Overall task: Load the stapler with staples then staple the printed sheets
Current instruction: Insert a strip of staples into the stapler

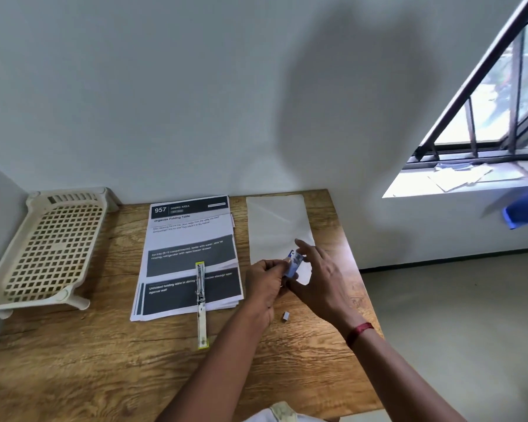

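One wooden grain-patterned table (73,376). One stack of printed white sheets with dark bands (189,260), unstapled. One slim white-and-yellow stapler (201,303) swung open flat, lying across the stack's near edge; loading judged not yet done. One small blue-and-white staple box (294,263), pinched between left hand (265,287) and right hand (320,281), fingertips closed on it, well right of the stapler. One small grey staple strip (286,316) on the table below the hands.

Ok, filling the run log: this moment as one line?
phase: loading | stapler: open on printed sheets | left hand and right hand: holding staple box | loose staples: on table
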